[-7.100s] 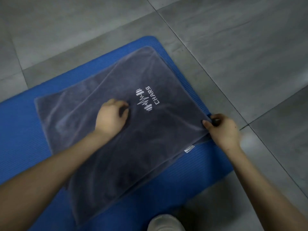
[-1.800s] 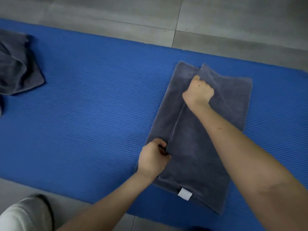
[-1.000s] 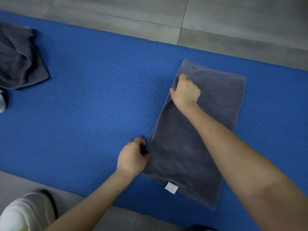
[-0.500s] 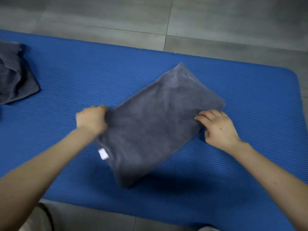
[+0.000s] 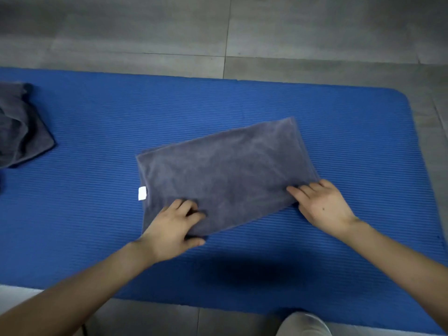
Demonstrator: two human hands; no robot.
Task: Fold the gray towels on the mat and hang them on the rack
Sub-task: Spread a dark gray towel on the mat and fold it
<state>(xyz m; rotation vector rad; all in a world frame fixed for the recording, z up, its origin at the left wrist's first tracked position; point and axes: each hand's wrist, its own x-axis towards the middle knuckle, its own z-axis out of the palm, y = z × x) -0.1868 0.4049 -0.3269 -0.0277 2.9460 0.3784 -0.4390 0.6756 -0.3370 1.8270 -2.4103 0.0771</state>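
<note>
A folded gray towel [image 5: 225, 175] lies slanted in the middle of the blue mat [image 5: 92, 202], with a white label [image 5: 142, 193] at its left edge. My left hand [image 5: 174, 229] grips the towel's near left corner, bent fingers on top and the thumb at the near edge. My right hand [image 5: 320, 204] rests on the near right corner with its fingers laid fairly straight on the cloth; its thumb is hidden. A second gray towel [image 5: 21, 127] lies crumpled at the mat's left end. No rack is in view.
Grey floor tiles [image 5: 291, 32] surround the mat on the far side and at the right. A light-clad knee [image 5: 303, 323] shows at the bottom edge, just off the mat's near side.
The folded towel has turned further and now lies nearly crosswise. My left hand moved from its left end to the near left corner. My right hand stayed at the right corner.
</note>
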